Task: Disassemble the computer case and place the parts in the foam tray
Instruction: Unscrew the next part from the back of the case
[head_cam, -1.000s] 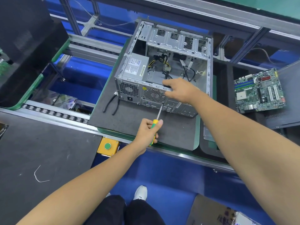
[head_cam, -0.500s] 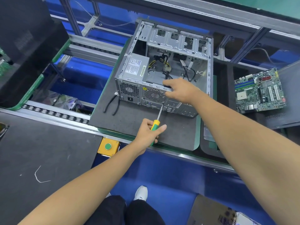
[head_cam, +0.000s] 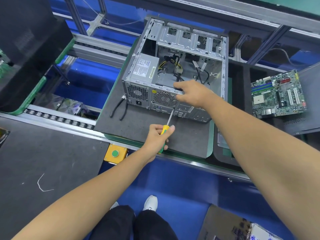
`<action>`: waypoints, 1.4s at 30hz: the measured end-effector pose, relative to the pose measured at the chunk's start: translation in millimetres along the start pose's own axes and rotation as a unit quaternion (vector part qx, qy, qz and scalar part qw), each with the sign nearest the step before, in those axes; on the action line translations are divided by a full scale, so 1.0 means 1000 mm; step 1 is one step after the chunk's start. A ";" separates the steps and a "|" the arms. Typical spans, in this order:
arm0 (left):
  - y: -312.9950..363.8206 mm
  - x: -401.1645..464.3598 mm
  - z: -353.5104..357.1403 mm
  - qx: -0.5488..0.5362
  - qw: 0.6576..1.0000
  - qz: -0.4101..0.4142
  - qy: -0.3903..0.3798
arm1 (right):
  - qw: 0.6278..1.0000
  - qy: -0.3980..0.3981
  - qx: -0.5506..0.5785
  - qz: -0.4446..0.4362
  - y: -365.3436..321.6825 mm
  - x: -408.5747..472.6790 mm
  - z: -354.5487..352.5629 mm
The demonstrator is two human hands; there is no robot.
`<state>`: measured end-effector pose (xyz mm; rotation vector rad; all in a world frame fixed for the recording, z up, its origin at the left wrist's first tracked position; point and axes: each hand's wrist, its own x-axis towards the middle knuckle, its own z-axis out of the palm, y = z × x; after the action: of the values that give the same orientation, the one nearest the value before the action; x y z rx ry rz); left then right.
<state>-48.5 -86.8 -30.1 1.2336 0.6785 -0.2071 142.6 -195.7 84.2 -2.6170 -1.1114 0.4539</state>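
Nearest: person's dark trousers and white shoes (head_cam: 151,203) on the blue floor, both bare forearms reaching forward. Grey worktop (head_cam: 52,167) at near left with a thin white wire scrap (head_cam: 42,183) on it. Yellow box with green button (head_cam: 115,153) at the conveyor's near edge.

Left hand (head_cam: 158,137), grip clamped round the yellow-green handle of a screwdriver (head_cam: 166,129); shaft slants up and right, tip touching the case's rear panel just below the round fan grille.

Dark foam mat (head_cam: 147,125) carries the computer case (head_cam: 174,70), which lies on its side, open face up, rear panel toward the person. A black cable (head_cam: 119,108) trails from the rear panel's left end onto the mat.

Right hand (head_cam: 192,94), grip curled over the near top edge of the case above the fan grille, thumb on the outside of the rear panel, fingers hooked over the edge.

Inside the case: grey power supply (head_cam: 144,70) at near left corner, yellow-black wire bundle (head_cam: 173,66) mid, black cables to its right, empty drive cage at far side.

Right of the case, well apart: green motherboard (head_cam: 278,95) lying flat in a black foam tray (head_cam: 242,78). Far left: another black tray (head_cam: 26,49) with green edging. Metal frame rails and blue panels at the far side.
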 end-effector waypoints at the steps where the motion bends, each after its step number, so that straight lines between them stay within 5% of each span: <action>1: -0.001 0.001 -0.001 0.000 1.000 0.007 0.015 | 1.000 -0.001 -0.001 -0.001 0.000 0.000 0.000; 9: 0.003 0.006 -0.008 0.001 0.996 -0.075 -0.056 | 1.000 0.000 -0.004 0.003 0.002 0.002 0.002; 18: 0.000 0.007 -0.008 -0.019 1.000 0.002 -0.009 | 1.000 -0.001 -0.005 0.003 0.004 0.003 0.002; 25: 0.005 0.001 -0.005 -0.037 0.992 -0.067 -0.099 | 1.000 -0.009 -0.007 0.006 0.003 0.003 0.002; 34: 0.002 0.001 0.001 -0.037 0.999 -0.004 -0.005 | 1.000 -0.001 -0.009 -0.007 0.005 0.004 0.002; 39: 0.005 -0.002 0.000 -0.001 0.995 -0.015 -0.095 | 1.000 -0.001 -0.013 -0.014 0.005 0.004 0.003; 42: 0.013 0.002 0.006 -0.043 0.995 -0.047 -0.082 | 1.000 0.000 -0.018 -0.011 0.005 0.004 0.003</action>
<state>-38.6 -87.6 -19.9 1.0892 0.5970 -0.3501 147.6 -195.9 78.9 -2.6326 -1.1569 0.4348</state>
